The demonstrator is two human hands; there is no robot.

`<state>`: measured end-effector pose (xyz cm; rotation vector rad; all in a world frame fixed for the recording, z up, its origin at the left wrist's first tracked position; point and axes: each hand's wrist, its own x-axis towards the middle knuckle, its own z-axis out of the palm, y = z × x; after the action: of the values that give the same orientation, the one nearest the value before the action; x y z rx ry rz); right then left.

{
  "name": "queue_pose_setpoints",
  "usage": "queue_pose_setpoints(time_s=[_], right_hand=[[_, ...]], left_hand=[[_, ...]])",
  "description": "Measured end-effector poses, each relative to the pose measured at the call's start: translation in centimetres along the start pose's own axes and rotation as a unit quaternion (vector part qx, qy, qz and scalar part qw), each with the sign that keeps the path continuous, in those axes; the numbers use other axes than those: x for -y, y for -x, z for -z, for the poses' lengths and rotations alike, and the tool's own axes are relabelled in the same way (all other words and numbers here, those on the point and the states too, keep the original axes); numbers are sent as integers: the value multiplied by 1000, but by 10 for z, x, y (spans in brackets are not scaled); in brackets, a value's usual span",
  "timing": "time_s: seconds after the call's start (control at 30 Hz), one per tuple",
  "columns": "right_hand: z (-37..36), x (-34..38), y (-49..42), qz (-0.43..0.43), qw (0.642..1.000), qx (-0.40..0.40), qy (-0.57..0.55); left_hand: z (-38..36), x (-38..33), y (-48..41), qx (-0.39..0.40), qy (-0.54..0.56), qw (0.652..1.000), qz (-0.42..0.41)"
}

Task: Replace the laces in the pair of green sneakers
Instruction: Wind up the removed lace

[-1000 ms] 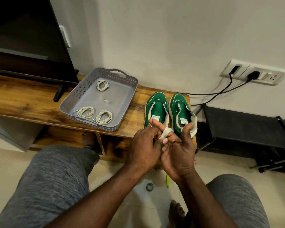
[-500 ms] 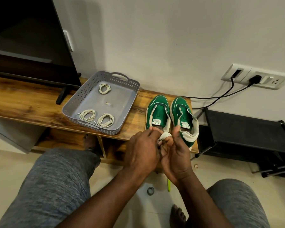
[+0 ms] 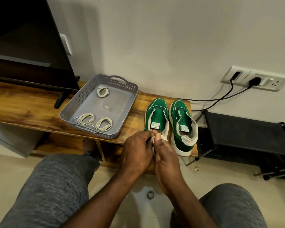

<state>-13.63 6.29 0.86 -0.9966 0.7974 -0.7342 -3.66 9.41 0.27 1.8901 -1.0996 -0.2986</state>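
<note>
Green sneakers (image 3: 158, 112) sit just past your grip. Your left hand (image 3: 136, 150) and right hand (image 3: 165, 155) are both pinching a bunched white lace (image 3: 163, 137).

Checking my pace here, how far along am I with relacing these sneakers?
Done: both sneakers sit unlaced on the bench. In hand: left hand and right hand grip one bundled lace. Left: threading both; three coiled laces wait in the tray.

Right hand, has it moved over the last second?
Yes. The right hand, fingers spread over the right sneaker's heel before, has curled down around the white lace.
</note>
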Motion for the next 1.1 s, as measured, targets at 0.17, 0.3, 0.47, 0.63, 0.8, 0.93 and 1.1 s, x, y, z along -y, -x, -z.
queue_pose_setpoints(time_s=[0.17,0.3,0.47,0.63,0.8,0.93,1.1], right_hand=[[20,20,-8,-42,986,-34,-158],[27,20,-14,-86,977,-74,-179],[8,8,-2,-29,994,-41,-95],[-3,13,7,10,1000,22,12],[3,32,5,-73,983,41,-165],[6,33,3,-113,975,18,-189],[17,30,-3,-108,971,-57,-206]], left_hand=[[-1,2,-4,70,-36,994,-74],[-12,-2,10,108,-66,984,-122],[-7,7,0,17,-29,998,-50],[10,9,-9,5,-6,997,-81],[16,14,-15,14,-94,989,-114],[16,9,-10,16,-161,977,-139],[6,0,2,60,-215,963,-147]])
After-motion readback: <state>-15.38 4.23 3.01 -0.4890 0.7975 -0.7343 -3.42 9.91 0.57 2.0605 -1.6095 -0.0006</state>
